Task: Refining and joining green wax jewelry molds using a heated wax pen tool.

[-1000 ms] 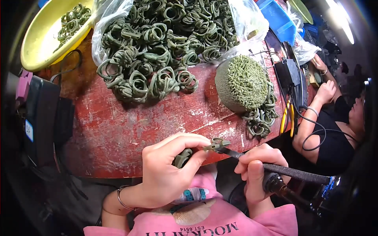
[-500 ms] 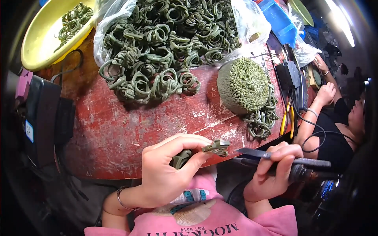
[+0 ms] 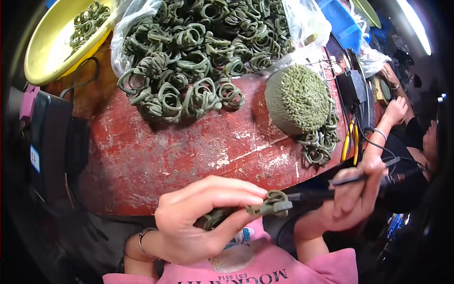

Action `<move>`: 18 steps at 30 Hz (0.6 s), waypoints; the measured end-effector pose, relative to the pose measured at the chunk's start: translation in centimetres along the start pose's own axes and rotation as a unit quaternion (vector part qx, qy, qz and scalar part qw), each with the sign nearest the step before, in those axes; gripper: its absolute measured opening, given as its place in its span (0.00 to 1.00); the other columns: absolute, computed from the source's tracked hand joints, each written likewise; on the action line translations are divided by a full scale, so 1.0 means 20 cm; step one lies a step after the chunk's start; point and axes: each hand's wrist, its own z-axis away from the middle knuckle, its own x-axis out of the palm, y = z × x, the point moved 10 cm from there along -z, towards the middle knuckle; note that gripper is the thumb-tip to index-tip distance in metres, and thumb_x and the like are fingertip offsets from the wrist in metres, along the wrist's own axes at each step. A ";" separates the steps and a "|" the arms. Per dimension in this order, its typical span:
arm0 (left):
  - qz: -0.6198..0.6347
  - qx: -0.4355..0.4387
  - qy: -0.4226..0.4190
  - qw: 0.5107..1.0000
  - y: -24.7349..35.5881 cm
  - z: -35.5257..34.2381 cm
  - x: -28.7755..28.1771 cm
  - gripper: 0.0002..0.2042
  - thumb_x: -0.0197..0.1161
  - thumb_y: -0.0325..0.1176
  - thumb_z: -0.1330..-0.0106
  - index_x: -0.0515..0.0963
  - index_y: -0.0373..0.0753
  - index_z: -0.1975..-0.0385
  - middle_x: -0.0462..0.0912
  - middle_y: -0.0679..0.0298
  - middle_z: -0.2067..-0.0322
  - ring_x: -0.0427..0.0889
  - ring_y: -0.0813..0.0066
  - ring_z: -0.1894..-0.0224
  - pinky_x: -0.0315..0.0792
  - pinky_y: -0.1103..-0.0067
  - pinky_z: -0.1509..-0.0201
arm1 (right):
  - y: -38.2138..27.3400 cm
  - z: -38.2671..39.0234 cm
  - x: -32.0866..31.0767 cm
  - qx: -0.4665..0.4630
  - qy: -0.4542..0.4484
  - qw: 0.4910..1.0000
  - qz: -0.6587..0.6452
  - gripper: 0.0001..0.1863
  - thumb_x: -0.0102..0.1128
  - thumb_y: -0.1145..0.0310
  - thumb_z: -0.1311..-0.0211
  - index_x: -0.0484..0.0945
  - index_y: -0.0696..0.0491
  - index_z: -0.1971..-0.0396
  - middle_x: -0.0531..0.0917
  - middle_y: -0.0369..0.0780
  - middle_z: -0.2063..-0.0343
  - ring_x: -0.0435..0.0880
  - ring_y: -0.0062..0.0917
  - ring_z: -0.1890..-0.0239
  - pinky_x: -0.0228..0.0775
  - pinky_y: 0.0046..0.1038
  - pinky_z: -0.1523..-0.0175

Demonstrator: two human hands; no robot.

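My left hand point(image 3: 189, 222) pinches a small dark green ring point(image 3: 274, 203) between thumb and fingertips, above the table's near edge. Another dark green piece point(image 3: 215, 217) shows inside that palm, partly hidden by the fingers. To the right, my right hand point(image 3: 354, 201), slightly blurred, grips a thin dark knife-like tool point(image 3: 347, 180) across its fingers. A black pen-shaped tool point(image 3: 314, 195) with a ribbed tip also lies in this hand, its tip pointing at the ring and close to it. How the fingers wrap round both tools is partly smeared.
Many green rings point(image 3: 194, 61) pile on a clear plastic bag point(image 3: 307, 23). A round, rough green block point(image 3: 298, 99) stands beside strung rings point(image 3: 319, 146). A yellow basin point(image 3: 40, 61), black box point(image 3: 49, 146), yellow-handled pliers point(image 3: 350, 142) and cables flank the red table point(image 3: 142, 175). Another person point(image 3: 402, 142) sits right.
My left hand has moved slightly down and turned the ring. My right hand has swung up and right, taking the knife-like blade away from the ring; the black tool's tip now points there.
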 end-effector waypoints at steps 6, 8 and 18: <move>0.027 0.014 0.038 0.999 0.00 0.05 -0.06 0.10 0.67 0.19 0.60 0.75 0.33 0.76 0.79 0.52 0.72 0.80 0.70 0.72 0.74 0.81 0.69 | -0.04 0.10 0.17 0.109 -0.152 0.974 -0.127 0.16 0.33 0.57 0.36 0.60 0.54 0.75 0.66 0.34 0.91 0.59 0.14 0.92 0.54 0.15 0.85; 0.085 0.074 0.018 0.993 0.02 0.09 -0.06 0.11 0.60 0.17 0.53 0.74 0.28 0.68 0.76 0.48 0.66 0.78 0.65 0.66 0.72 0.80 0.65 | -0.05 0.11 0.21 0.080 -0.204 0.966 -0.135 0.16 0.26 0.58 0.34 0.59 0.53 0.74 0.61 0.32 0.94 0.53 0.15 0.97 0.50 0.16 0.89; -0.011 -0.011 0.073 0.997 0.01 0.08 -0.08 0.11 0.68 0.19 0.61 0.75 0.33 0.76 0.78 0.51 0.72 0.80 0.70 0.72 0.74 0.82 0.69 | -0.02 0.19 0.15 0.119 -0.071 0.990 0.014 0.17 0.27 0.53 0.35 0.54 0.50 0.77 0.59 0.32 0.90 0.54 0.16 0.91 0.49 0.16 0.86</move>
